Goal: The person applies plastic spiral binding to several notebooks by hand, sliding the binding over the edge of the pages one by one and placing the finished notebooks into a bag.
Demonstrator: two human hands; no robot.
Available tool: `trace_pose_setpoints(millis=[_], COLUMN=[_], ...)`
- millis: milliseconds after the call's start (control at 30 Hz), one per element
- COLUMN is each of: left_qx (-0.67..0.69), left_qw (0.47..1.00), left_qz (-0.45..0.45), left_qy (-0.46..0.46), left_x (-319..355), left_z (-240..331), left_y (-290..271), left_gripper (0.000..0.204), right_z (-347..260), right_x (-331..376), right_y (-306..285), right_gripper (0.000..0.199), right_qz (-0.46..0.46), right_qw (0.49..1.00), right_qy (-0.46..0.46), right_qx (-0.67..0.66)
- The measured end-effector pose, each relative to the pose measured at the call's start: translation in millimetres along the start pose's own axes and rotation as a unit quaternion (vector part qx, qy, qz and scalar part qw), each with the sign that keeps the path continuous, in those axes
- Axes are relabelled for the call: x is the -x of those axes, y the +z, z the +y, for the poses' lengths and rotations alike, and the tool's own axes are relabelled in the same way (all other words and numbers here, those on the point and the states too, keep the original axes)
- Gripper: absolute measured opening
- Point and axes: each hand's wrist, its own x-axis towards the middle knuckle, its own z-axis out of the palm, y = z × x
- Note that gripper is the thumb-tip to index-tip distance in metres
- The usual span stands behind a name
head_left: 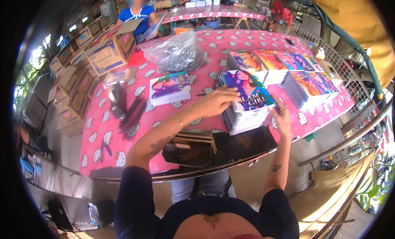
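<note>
A tall stack of spiral notebooks (249, 121) stands near the table's front edge. Its top spiral notebook (246, 82) has a colourful cover with a drawn figure. My left hand (224, 100) grips that notebook at its spiral side, fingers bent over the cover and thumb hidden. At the lower right corner, my right hand (281, 115) holds the same notebook between thumb and fingers. Whether it is lifted off the stack I cannot tell. A lower pile of notebooks (169, 87) lies to the left. A dark wooden board (188, 150) rests below my left forearm.
More notebook stacks (302, 89) stand at the right. A clear plastic bag (177, 52) with dark contents, a tape dispenser (118, 100) and dark thin strips (132, 117) lie leftward. Cardboard boxes (108, 56) are piled beyond the pink tablecloth (140, 156); a person (138, 19) in blue stands there.
</note>
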Motion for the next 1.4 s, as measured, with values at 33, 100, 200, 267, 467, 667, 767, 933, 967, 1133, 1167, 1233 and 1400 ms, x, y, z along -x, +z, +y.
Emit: trace_pose_setpoints(millis=[33,100,200,267,467,667,767,933,967,1133,1167,1233,1400], left_qx=[-0.005,-0.036,-0.087,-0.092,-0.071,-0.352,-0.383,-0.387,-0.376,-0.396,-0.383,-0.320,-0.177], left_qw=[1.000,0.999,0.995,0.995,0.982,0.906,0.892,0.889,0.892,0.889,0.892,0.908,0.917], left_qz=[-0.025,-0.038,-0.037,-0.025,0.030,0.077,0.102,0.086,0.087,0.124,0.123,0.132,0.114], left_qy=[-0.006,-0.007,-0.008,-0.005,-0.172,-0.222,-0.218,-0.229,-0.236,-0.194,-0.204,-0.235,-0.339], left_x=[2,3,6,9,58,219,218,221,215,192,207,223,206], left_z=[0,6,23,20,-33,-115,-110,-109,-110,-106,-114,-127,-122], left_y=[4,5,8,9,-84,-91,-79,-92,-89,-84,-89,-95,-105], left_gripper=[0.042,0.040,0.040,0.041,0.039,0.029,0.027,0.030,0.031,0.027,0.028,0.030,0.028], right_z=[1,4,4,1,17,-42,-66,-96,-93,-80,-80,-78,-66], right_x=[1,1,0,1,45,75,88,88,91,104,106,109,113], right_y=[1,3,5,4,-43,23,73,136,143,152,157,162,170], right_gripper=[0.060,0.062,0.063,0.062,0.050,0.026,0.014,0.014,0.013,0.013,0.013,0.013,0.013], right_qz=[0.002,-0.010,-0.011,-0.018,0.174,0.270,0.135,-0.091,-0.104,-0.133,-0.141,-0.147,-0.153], right_qw=[1.000,1.000,1.000,1.000,0.977,0.951,0.968,0.971,0.973,0.972,0.971,0.972,0.978], right_qy=[-0.013,-0.012,0.011,0.008,-0.075,-0.145,-0.213,-0.213,-0.193,-0.186,-0.180,-0.167,-0.113], right_qx=[0.000,-0.028,-0.025,-0.008,0.098,0.039,0.004,-0.061,-0.068,-0.058,-0.068,-0.079,-0.090])
